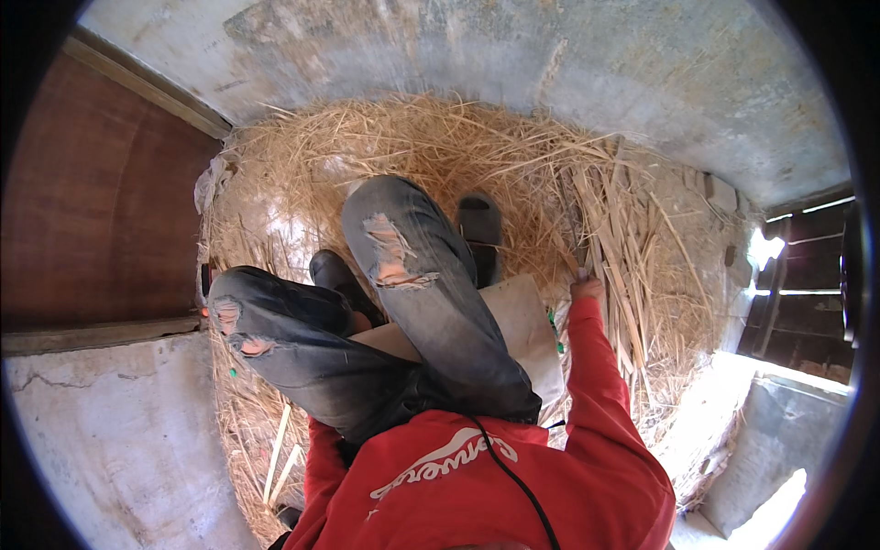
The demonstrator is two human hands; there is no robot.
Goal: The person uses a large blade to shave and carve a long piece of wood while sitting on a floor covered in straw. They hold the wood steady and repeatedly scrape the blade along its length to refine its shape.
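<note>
My right arm in its red sleeve reaches forward to the right. My right hand (588,290) is at the near-left edge of a bundle of long, split wood or bamboo strips (620,247). Its small, partly hidden fingers look closed round the end of one thin strip (568,257). The strips lie roughly side by side on loose straw (385,137), pointing away from me. My left arm shows only as a red sleeve (323,463) beside my hip; the left hand is out of sight.
I sit on a pale board or low seat (527,321), knees bent, a dark slipper (480,229) ahead. A grey wall (477,55) closes the far side. Left stand a brown wooden panel (101,202) and a concrete block (110,431). Dark slats (807,275) stand right.
</note>
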